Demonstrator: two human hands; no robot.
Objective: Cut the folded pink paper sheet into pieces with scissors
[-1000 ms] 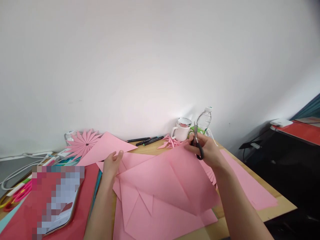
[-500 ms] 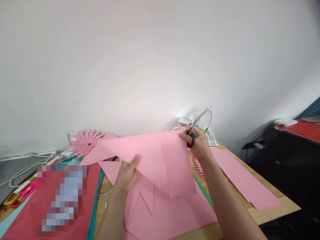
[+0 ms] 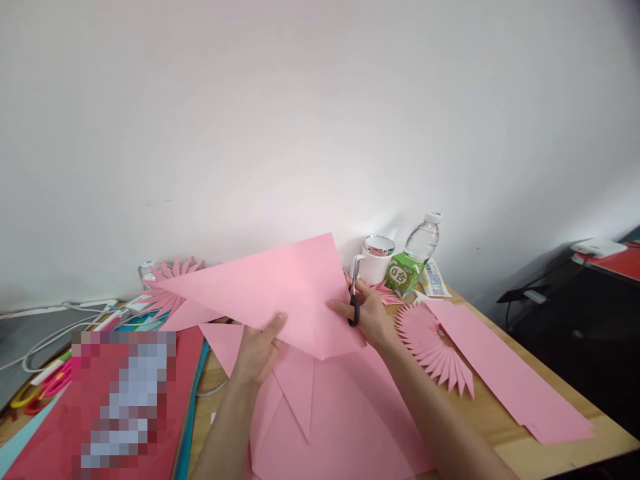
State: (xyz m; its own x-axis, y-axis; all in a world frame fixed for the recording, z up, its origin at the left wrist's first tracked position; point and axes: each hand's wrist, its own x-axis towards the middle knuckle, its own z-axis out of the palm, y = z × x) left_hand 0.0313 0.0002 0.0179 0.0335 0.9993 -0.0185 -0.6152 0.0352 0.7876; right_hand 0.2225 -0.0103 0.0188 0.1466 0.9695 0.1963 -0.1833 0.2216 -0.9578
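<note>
A large folded sheet of pink paper is held up in front of me, its long point reaching left. My left hand grips the lower edge, thumb on top and fingers beneath. On the other side, my right hand holds black-handled scissors, blades pointing up, and pinches the right part of the same sheet between thumb and fingers. Below the held sheet lie more pink paper and a pointed pink piece. Part of the right fingers is hidden behind the sheet.
Pleated pink paper fans lie right, beside long pink strips. Behind stand a white mug, a green box and a water bottle. At left are a red folder and a pink pleated rosette.
My right hand has moved left and down with the scissors, from the sheet's upper right corner to its right side. The sheet has tilted, uncovering the mug, box and pleated fan.
</note>
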